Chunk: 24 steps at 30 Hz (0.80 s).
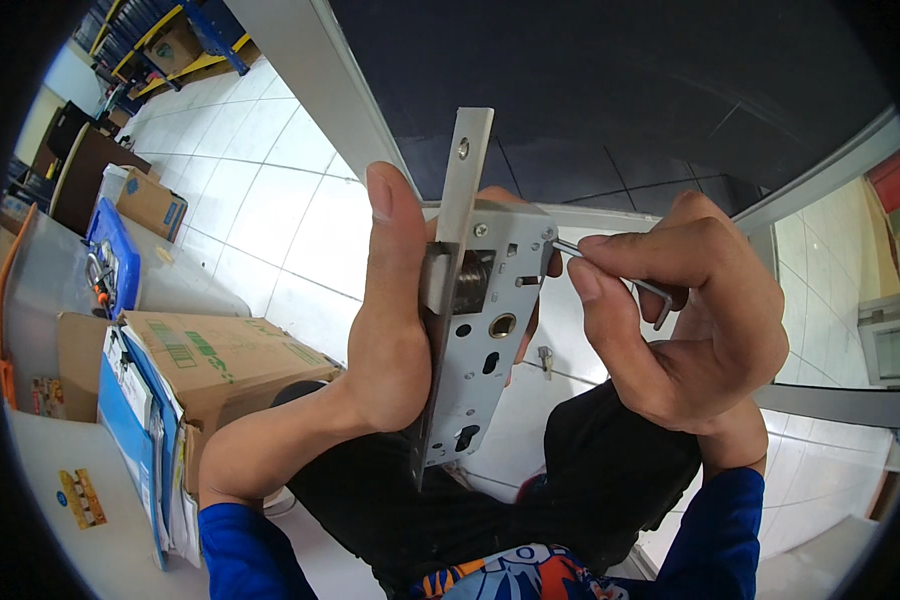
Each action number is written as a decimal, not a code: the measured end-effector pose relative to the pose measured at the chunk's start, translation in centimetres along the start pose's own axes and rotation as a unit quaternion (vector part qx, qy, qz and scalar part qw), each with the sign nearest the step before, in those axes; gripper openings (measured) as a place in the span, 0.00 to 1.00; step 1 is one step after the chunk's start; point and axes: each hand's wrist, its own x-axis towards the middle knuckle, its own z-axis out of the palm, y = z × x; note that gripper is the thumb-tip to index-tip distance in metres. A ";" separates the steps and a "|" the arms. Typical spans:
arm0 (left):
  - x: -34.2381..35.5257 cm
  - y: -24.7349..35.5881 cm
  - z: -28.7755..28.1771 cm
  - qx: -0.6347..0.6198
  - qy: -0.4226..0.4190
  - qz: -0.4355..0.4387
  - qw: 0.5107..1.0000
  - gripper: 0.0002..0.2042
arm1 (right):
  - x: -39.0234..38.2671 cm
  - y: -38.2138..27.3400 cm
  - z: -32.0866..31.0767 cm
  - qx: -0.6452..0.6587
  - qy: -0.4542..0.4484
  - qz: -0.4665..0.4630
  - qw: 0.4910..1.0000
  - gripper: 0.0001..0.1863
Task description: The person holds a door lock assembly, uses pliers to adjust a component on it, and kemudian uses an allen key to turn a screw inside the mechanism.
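Observation:
A metal mortise lock [480,345] is held upright and slightly tilted in front of me, its long faceplate [467,180] on the left side. My left hand [395,310] grips it from behind, with the thumb up along the faceplate and the fingers mostly hidden behind the case. The latch bolt [436,278] sticks out past the faceplate. Between thumb and forefinger, my right hand [695,300] pinches a small L-shaped hex key [654,294]. The key's far tip meets the upper right edge of the lock case, near a corner hole.
On the white tiled floor below lies a small metal piece [545,360]. A cardboard box [230,360] and blue folders [130,420] stand at left, near a blue tray [115,260] with tools. A dark door panel [610,100] in a grey frame is ahead.

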 end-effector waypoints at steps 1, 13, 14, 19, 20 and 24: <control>0.1 -0.2 -0.1 0.027 -0.013 0.002 1.000 0.59 | 0.0 0.0 0.0 0.000 0.000 0.002 1.000 0.08; 0.0 -0.3 0.5 -0.019 0.009 0.005 1.000 0.58 | -0.1 0.0 0.1 0.000 -0.012 -0.012 1.000 0.09; 0.1 -0.4 0.4 -0.019 0.009 0.006 1.000 0.58 | -0.1 0.0 0.1 -0.002 -0.013 -0.012 1.000 0.09; 0.2 -0.9 0.2 -0.003 0.023 0.016 1.000 0.57 | -0.1 0.1 0.0 -0.003 -0.017 -0.010 1.000 0.09; 0.1 -0.9 0.3 -0.002 0.023 0.016 1.000 0.57 | -0.1 0.1 0.0 0.000 -0.014 -0.015 1.000 0.08; 0.1 -0.6 0.8 -0.051 0.029 0.002 0.998 0.57 | -0.1 0.0 0.1 0.005 -0.007 -0.017 1.000 0.08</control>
